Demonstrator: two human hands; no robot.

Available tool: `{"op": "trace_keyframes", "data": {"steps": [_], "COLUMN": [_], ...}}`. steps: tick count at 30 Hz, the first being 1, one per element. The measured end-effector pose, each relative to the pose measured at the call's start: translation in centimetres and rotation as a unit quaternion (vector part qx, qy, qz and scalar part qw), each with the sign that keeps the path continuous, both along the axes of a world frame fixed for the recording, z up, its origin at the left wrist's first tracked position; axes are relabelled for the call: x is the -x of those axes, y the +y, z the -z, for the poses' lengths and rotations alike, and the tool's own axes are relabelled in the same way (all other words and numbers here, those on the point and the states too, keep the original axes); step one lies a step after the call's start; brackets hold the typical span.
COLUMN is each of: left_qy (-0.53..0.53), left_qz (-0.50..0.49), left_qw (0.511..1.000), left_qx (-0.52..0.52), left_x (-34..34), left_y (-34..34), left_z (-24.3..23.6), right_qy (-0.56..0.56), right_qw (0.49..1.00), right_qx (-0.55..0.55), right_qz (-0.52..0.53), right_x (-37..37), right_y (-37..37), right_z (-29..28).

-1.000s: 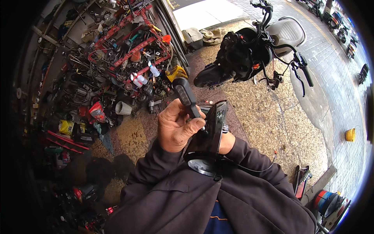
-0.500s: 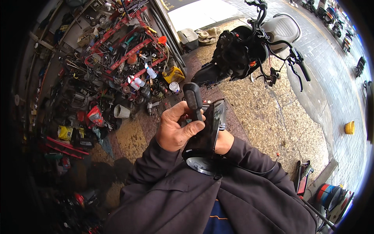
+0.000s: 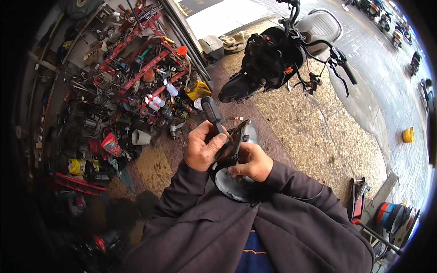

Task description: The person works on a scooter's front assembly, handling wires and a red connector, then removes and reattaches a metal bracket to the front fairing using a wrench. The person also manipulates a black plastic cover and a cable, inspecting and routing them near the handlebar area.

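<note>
Close to my chest I hold a headlight assembly (image 3: 230, 185), a dark shell with a pale, rounded, shiny part at its lower end. My left hand (image 3: 201, 149) pinches the stalk of a black turn signal (image 3: 210, 110) that stands up at the shell's left side. On the other side my right hand (image 3: 256, 163) grips the shell, its thumb near the pale rounded part. Whether the turn signal is joined to the shell cannot be made out behind the left fingers.
Ahead stands a scooter (image 3: 268, 61) with its front stripped and cables hanging. Tools and parts crowd a red metal rack (image 3: 132, 82) at the left. A yellow bucket (image 3: 408, 135) sits on the paving at the right, and cable spools (image 3: 389, 217) stand at lower right.
The headlight assembly has turned and tilted, showing more of its pale rounded part. My right hand, mostly hidden behind it before, now shows on its near side. The turn signal has moved slightly left.
</note>
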State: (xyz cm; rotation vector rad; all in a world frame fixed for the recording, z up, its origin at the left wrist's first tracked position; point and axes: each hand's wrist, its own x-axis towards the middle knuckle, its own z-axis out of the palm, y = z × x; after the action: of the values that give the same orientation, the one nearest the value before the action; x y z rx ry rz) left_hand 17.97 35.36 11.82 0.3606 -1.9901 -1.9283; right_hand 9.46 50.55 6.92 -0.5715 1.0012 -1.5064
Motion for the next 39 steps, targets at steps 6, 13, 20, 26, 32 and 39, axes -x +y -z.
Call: {"op": "trace_keyframes", "data": {"steps": [6,13,20,26,32,39], "left_qy": [-0.049,-0.066,-0.069,-0.066,-0.047,-0.056], "left_qz": [-0.012,0.015,0.042,0.031,0.039,-0.008], "left_qw": [0.998,0.995,0.996,0.996,0.995,0.995], "left_qx": [-0.030,-0.072,0.030,-0.060,-0.074,0.086], "left_x": [0.2,1.4,2.2,2.8,3.0,3.9], "left_y": [-0.2,-0.1,-0.2,0.7,1.3,2.6], "left_z": [1.5,2.9,4.0,4.4,4.4,3.1], "right_qy": [0.070,0.130,0.168,0.090,0.180,0.192], "right_qw": [0.992,0.957,0.928,0.956,0.939,0.941], "right_qx": [-0.007,-0.035,-0.035,-0.083,-0.051,-0.094], "right_qz": [0.107,0.258,0.330,0.267,0.289,0.262], "right_x": [-0.3,0.0,0.2,0.5,0.1,0.8], "right_y": [0.3,-0.8,-0.9,0.1,1.1,1.8], "right_z": [1.2,1.5,3.7,3.4,1.9,2.5]}}
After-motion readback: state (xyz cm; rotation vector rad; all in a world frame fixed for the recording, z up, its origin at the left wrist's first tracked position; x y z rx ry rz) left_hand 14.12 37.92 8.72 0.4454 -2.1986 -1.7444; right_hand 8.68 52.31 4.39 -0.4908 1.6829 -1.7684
